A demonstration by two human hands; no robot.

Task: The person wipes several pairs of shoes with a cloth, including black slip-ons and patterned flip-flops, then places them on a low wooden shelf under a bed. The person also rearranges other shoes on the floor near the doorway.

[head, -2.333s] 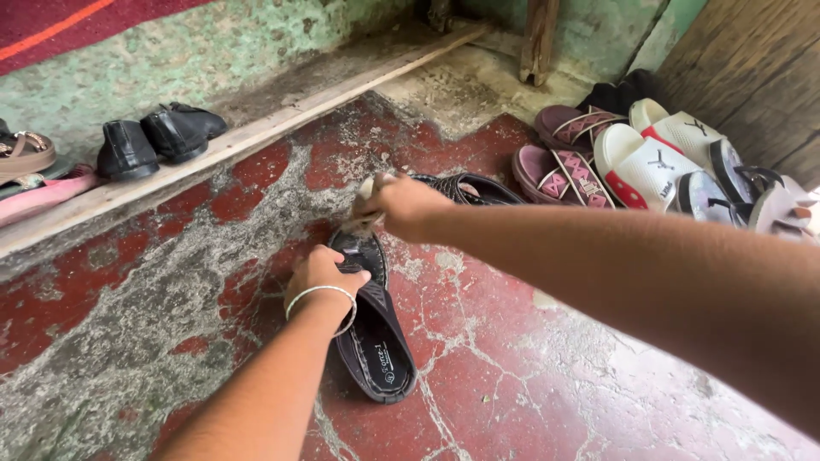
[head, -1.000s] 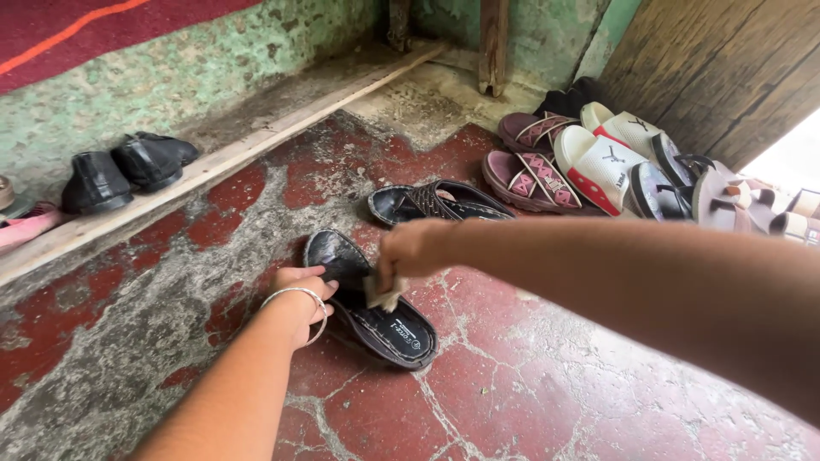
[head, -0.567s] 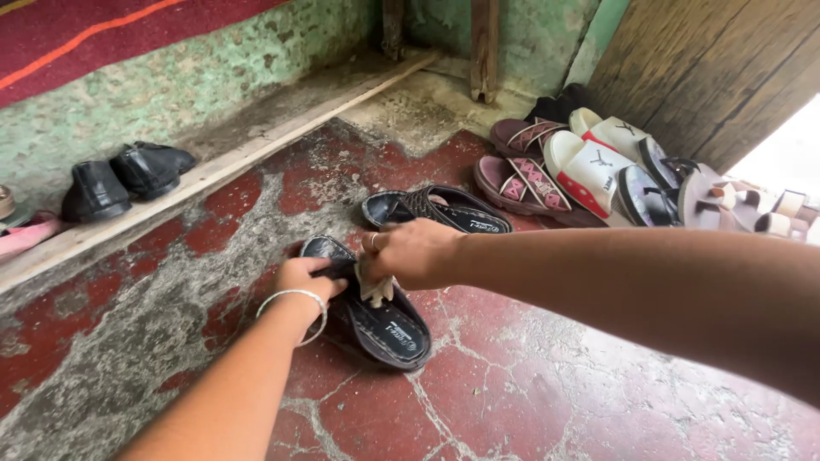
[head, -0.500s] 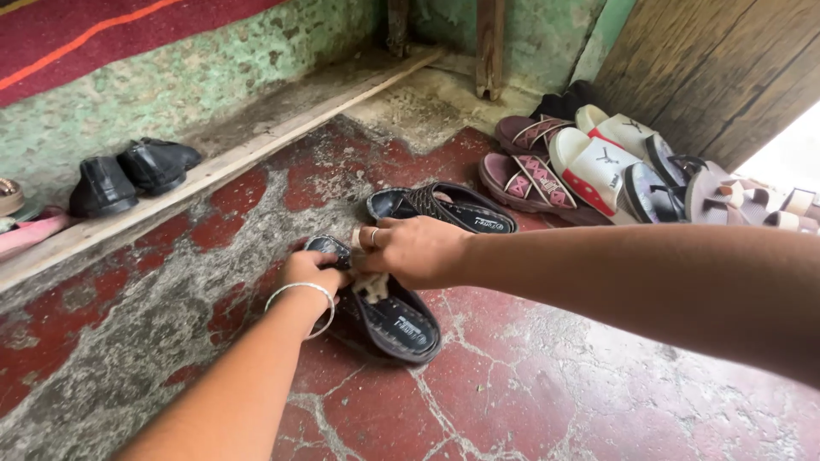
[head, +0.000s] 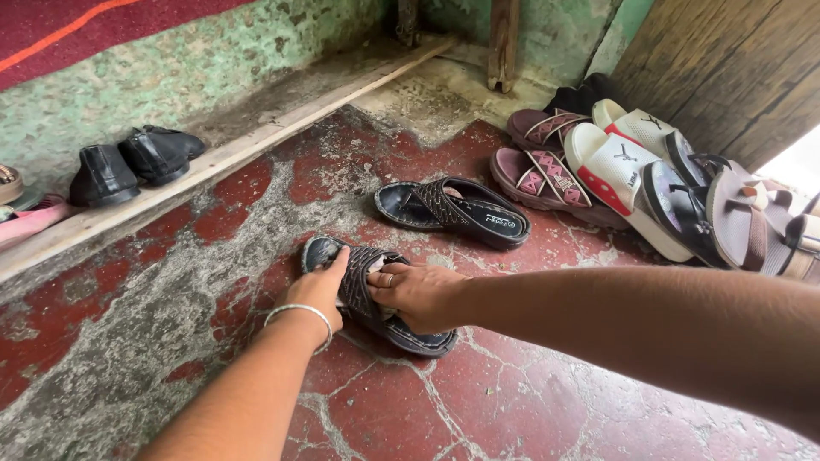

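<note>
A black woven-strap sandal [head: 363, 277] lies on the worn red floor. My left hand [head: 318, 292], with a silver bangle on its wrist, grips the sandal's left edge by the strap. My right hand [head: 417, 294] rests on the sandal's insole beside the strap, with a pale cloth [head: 376, 270] tucked under its fingers. The sandal's heel end [head: 423, 344] shows below my right hand. Its matching black sandal [head: 453, 211] lies flat a little farther away, untouched.
Maroon sandals [head: 547, 175], white slides [head: 619, 162] and other footwear are piled at the right by a wooden wall. A pair of black shoes [head: 132, 160] stands on a raised plank ledge [head: 213, 162] along the green wall at left, and pink footwear [head: 30, 222] lies at the far left.
My right hand has come down from above the sandal onto its insole beside the strap. My left hand has stayed on the sandal's edge.
</note>
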